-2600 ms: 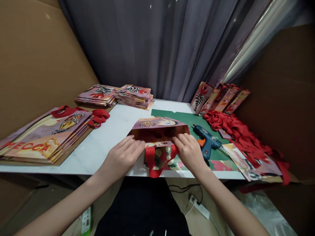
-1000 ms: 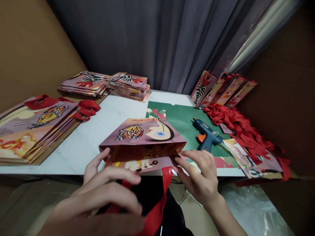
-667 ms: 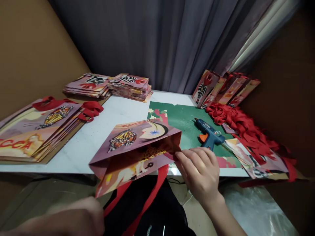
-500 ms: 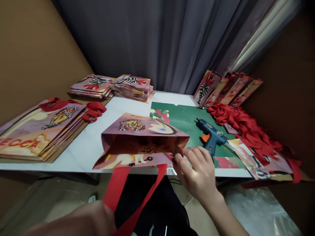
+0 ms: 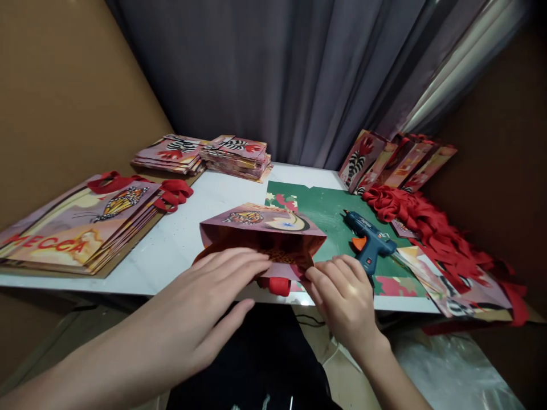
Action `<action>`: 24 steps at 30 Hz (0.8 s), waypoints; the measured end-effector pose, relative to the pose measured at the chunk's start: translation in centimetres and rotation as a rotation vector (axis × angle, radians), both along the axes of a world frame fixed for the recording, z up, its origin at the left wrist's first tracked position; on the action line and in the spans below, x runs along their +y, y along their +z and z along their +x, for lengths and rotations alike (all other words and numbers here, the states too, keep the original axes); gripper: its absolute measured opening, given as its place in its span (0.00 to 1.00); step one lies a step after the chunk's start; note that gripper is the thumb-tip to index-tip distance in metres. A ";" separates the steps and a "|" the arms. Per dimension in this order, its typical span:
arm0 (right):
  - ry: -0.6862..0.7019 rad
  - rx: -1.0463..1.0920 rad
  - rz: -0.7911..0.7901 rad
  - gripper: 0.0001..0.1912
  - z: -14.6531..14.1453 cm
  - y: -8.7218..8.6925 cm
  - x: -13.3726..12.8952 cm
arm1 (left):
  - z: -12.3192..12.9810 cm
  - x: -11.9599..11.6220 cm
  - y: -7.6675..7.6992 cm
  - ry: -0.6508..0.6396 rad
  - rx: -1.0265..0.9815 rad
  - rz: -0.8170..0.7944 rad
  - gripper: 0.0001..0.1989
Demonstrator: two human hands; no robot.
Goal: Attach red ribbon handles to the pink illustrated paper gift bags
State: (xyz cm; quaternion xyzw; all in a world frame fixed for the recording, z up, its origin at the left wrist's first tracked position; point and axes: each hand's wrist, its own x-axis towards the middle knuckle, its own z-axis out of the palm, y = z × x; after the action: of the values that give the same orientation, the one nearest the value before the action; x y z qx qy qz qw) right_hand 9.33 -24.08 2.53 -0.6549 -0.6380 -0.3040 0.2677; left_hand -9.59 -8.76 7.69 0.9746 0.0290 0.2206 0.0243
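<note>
Carefully: pinch the open paper bag (image 5: 273,221) at its near right corner, right hand (image 5: 342,290) clamped on paper | lay left hand (image 5: 200,302) over near rim, thumb apart from fingers | press evenly, without creasing | bag near table's (image 5: 171,245) front edge, beside glue gun (image 5: 370,240)

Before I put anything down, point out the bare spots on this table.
Widest: the white tabletop between the flat butterfly bags and the open bag. Also a strip behind the green mat, from the low stacks to the upright bags, and the mat's far part. The right is crowded with glue gun, red ribbons and flat prints.
</note>
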 end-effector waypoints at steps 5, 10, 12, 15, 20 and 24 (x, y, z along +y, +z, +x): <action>-0.013 -0.022 -0.012 0.06 -0.2 -0.2 0.0 | 3.8 0.8 0.6 -0.071 0.250 -0.181 0.22; -0.012 -0.022 -0.022 0.08 -0.3 -0.3 -0.1 | 5.7 1.6 1.2 -0.143 0.436 -0.469 0.23; -0.012 -0.018 -0.021 0.07 -0.3 -0.2 -0.1 | 6.4 1.9 1.4 -0.137 0.541 -0.611 0.23; -0.006 -0.018 -0.015 0.07 -0.3 -0.1 0.0 | 7.2 2.2 1.6 -0.068 0.699 -0.730 0.25; -0.012 -0.066 0.036 0.10 -0.4 -0.5 0.5 | 7.7 1.8 2.0 0.026 0.763 -0.589 0.16; -0.035 -0.065 0.044 0.11 -0.7 -0.7 0.7 | 7.7 1.3 2.2 0.125 0.866 -0.524 0.13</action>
State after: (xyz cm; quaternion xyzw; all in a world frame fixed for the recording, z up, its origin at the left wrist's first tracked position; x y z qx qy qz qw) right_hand 8.68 -23.34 1.82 -0.6496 -0.6281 -0.3436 0.2557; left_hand -1.93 -7.42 9.87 0.9343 0.1489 -0.2172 0.2403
